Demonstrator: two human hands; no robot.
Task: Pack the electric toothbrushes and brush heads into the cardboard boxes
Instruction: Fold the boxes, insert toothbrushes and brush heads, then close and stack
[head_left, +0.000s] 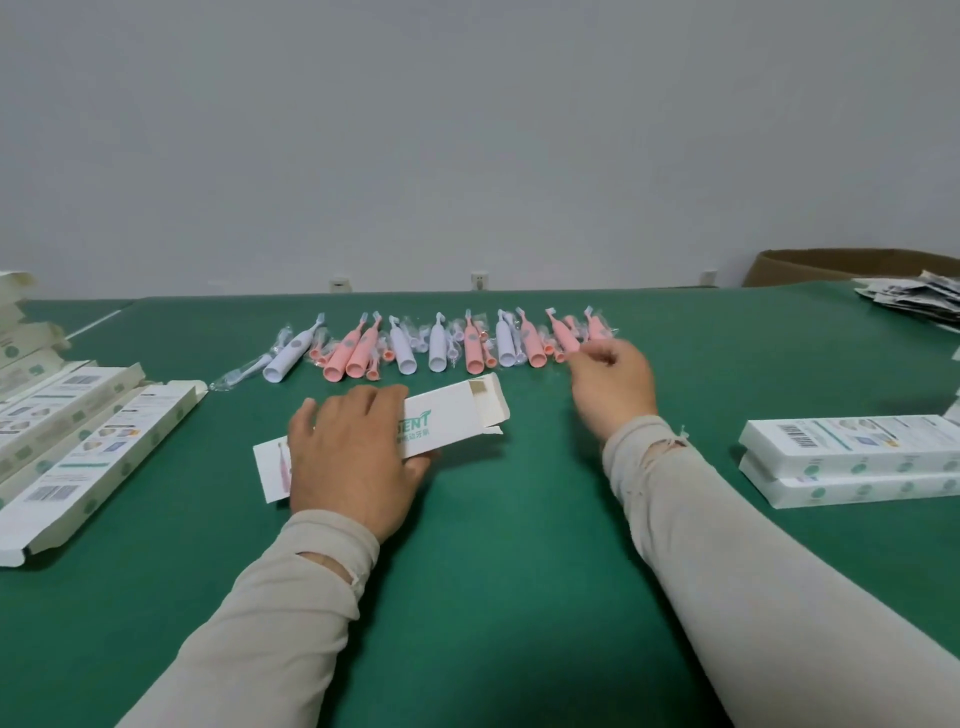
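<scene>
Head view, looking down on a green counter (519, 519). Left hand (353, 457) laid over an open white toothbrush box (447, 421), fingers curled across the top and thumb at the near edge, pinning it flat with the open flapped end turned to the right. Right hand (613, 384) up at the right end of the row of toothbrushes (441, 343), fingers loosely curled with the tips drawn together close to a pink toothbrush (563, 335); cannot tell whether anything is pinched yet. Pink and white handles lying side by side along the far part of the counter, small bagged brush heads (387, 351) tucked between them, one white toothbrush (288, 356) set a little apart at the left. Probably light, rigid plastic bodies, smooth and somewhat slippery, best taken around the thick lower barrel rather than the thin neck. Brush heads in thin film, likely crinkly and apt to slide, better pinched at the bag's middle. Box of thin card, easily crushed, so held by the long edges and away from the flaps. Stack of unfilled boxes (78, 441) at the left with ends open, closed boxes (852, 462) stacked at the right, a heap of leaflets (919, 296) at the far right corner, a brown carton (831, 267) behind it.
</scene>
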